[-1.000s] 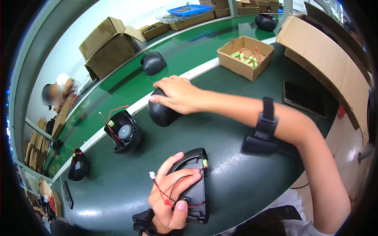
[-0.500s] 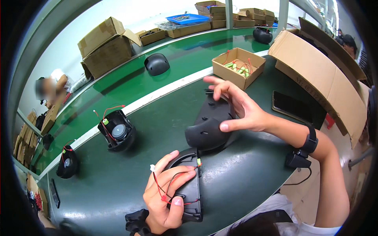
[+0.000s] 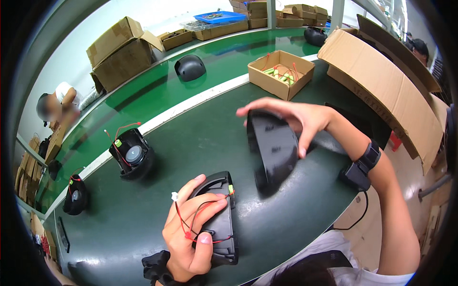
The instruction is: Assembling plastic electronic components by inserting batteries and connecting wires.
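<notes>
My left hand (image 3: 188,243) grips a black plastic housing half (image 3: 222,226) close to the table's near edge, its hollow side turned to the right. Red and black wires (image 3: 191,224) run across the fingers to a small white connector (image 3: 174,196). A light-green piece (image 3: 231,190) shows at the housing's upper rim. To the right and farther off, my right hand (image 3: 307,117) holds a second black shell (image 3: 276,150) tilted on end, thumb at its right side and fingers over its top. Motion blurs this shell's lower end; I cannot tell whether it touches the table.
Two black housings with wires and round grey parts (image 3: 134,155) stand at the left. A small carton (image 3: 272,86) of green wired parts lies beyond my right hand. A large carton (image 3: 377,81) borders the right side. On the green belt sits another black shell (image 3: 190,68).
My right hand has turned its shell from lying face-up on the table to a tilted, upright pose, moving slightly right. The left hand keeps its hold on the wired half.
</notes>
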`<state>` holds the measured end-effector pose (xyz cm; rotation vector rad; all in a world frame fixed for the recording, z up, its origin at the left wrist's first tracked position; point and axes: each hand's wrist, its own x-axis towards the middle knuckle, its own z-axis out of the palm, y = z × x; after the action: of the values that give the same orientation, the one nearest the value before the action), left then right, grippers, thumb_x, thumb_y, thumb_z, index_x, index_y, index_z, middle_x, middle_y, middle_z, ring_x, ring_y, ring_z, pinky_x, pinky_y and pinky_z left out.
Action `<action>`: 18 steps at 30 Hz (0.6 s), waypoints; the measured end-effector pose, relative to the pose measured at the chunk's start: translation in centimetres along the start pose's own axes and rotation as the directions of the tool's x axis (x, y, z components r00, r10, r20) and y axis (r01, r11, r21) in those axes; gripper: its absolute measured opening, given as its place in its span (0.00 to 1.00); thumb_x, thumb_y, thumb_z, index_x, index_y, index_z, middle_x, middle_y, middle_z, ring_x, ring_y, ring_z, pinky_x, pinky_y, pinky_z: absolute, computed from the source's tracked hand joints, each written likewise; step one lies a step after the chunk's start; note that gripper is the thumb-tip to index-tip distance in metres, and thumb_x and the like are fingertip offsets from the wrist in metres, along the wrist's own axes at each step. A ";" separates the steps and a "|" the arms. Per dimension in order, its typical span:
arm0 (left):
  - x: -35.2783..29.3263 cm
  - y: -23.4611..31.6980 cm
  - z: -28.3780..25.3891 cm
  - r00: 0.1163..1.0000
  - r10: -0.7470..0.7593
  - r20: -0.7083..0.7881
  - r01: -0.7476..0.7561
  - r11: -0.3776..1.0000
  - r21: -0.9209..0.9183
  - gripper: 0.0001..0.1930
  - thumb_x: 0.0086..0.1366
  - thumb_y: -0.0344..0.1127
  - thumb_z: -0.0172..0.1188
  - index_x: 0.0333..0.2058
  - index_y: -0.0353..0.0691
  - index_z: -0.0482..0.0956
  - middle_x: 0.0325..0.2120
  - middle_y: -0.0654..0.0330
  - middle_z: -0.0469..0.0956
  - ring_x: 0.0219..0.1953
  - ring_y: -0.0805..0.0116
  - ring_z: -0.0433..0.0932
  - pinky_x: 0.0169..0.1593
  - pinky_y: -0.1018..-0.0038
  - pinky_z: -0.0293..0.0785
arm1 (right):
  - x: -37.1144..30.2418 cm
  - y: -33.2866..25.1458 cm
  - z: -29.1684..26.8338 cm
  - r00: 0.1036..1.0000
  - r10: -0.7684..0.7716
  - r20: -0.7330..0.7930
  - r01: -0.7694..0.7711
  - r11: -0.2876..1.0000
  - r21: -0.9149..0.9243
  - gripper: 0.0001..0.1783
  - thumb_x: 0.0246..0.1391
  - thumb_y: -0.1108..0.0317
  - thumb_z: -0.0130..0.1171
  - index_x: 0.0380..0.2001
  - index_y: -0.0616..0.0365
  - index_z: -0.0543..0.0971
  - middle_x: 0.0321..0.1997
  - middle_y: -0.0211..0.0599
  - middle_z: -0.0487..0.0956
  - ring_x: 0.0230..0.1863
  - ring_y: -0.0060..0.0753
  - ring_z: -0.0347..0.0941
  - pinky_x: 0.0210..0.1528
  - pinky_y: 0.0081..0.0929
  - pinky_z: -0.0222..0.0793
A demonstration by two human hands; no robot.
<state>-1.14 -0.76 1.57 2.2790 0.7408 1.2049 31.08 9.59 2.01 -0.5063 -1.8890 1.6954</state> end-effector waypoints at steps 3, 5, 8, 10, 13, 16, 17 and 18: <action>-0.1 0.1 -0.1 1.000 -0.025 -0.007 0.025 0.999 0.022 0.23 0.52 0.36 0.45 0.40 0.27 0.82 0.39 0.48 0.80 0.55 0.38 0.70 0.59 0.53 0.63 | 1.6 0.6 3.7 0.976 0.010 0.217 0.005 0.998 -0.069 0.69 0.27 0.68 0.81 0.69 0.59 0.46 0.71 0.41 0.52 0.69 0.33 0.50 0.70 0.33 0.50; -0.1 0.3 -0.2 1.000 -0.030 -0.008 0.030 0.998 0.054 0.24 0.53 0.39 0.45 0.40 0.28 0.81 0.38 0.48 0.80 0.55 0.38 0.69 0.59 0.52 0.63 | 1.8 0.9 7.3 0.985 -0.068 0.160 0.094 0.982 -0.161 0.68 0.30 0.67 0.80 0.70 0.59 0.45 0.71 0.42 0.52 0.69 0.35 0.52 0.69 0.33 0.51; -0.1 0.3 -0.2 0.998 -0.054 -0.025 0.056 0.995 0.086 0.24 0.55 0.41 0.45 0.41 0.29 0.81 0.38 0.48 0.80 0.55 0.37 0.69 0.58 0.52 0.63 | 1.8 1.1 8.8 0.989 -0.090 0.118 0.106 0.985 -0.138 0.67 0.30 0.68 0.79 0.70 0.58 0.45 0.71 0.42 0.53 0.69 0.36 0.53 0.69 0.32 0.51; -0.3 0.2 -0.1 0.997 -0.071 -0.016 0.072 0.993 0.088 0.26 0.60 0.48 0.43 0.40 0.31 0.79 0.38 0.45 0.79 0.56 0.38 0.67 0.60 0.49 0.58 | 1.8 0.8 9.2 0.990 -0.064 0.123 0.074 0.994 -0.075 0.67 0.30 0.68 0.79 0.70 0.58 0.45 0.70 0.42 0.53 0.69 0.36 0.53 0.69 0.32 0.51; -0.4 0.4 -0.2 0.998 -0.069 -0.011 0.070 0.995 0.076 0.26 0.60 0.49 0.43 0.41 0.31 0.79 0.38 0.46 0.79 0.56 0.38 0.67 0.60 0.48 0.58 | 1.8 0.4 9.4 0.994 -0.024 0.105 0.041 0.986 -0.162 0.67 0.31 0.69 0.79 0.70 0.58 0.45 0.70 0.42 0.53 0.69 0.35 0.53 0.70 0.33 0.51; 0.0 1.2 0.1 0.993 -0.120 -0.021 0.121 0.990 0.071 0.26 0.60 0.50 0.43 0.41 0.32 0.80 0.38 0.46 0.79 0.56 0.38 0.67 0.60 0.47 0.58 | 1.6 0.7 8.9 0.992 0.032 0.123 -0.030 0.999 -0.021 0.71 0.26 0.70 0.81 0.70 0.61 0.44 0.75 0.42 0.44 0.75 0.35 0.41 0.73 0.34 0.41; 0.0 1.1 0.0 0.993 -0.121 -0.013 0.121 0.991 0.058 0.26 0.60 0.50 0.43 0.41 0.32 0.80 0.38 0.46 0.79 0.56 0.37 0.67 0.60 0.47 0.57 | 1.7 0.8 8.8 0.992 0.004 0.127 0.000 0.999 -0.035 0.69 0.28 0.70 0.80 0.70 0.61 0.45 0.72 0.42 0.50 0.71 0.35 0.48 0.71 0.33 0.46; 0.0 1.1 -0.1 0.993 -0.121 -0.004 0.121 0.992 0.046 0.27 0.61 0.51 0.43 0.40 0.33 0.80 0.37 0.46 0.79 0.56 0.37 0.67 0.61 0.46 0.57 | 1.7 0.8 8.8 0.991 -0.024 0.132 0.031 0.998 -0.049 0.67 0.29 0.71 0.79 0.69 0.60 0.46 0.70 0.43 0.55 0.68 0.34 0.55 0.70 0.33 0.52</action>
<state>-0.92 -1.58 2.31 2.2347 0.9025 1.1443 24.28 3.85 0.96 -0.3947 -2.0272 1.7033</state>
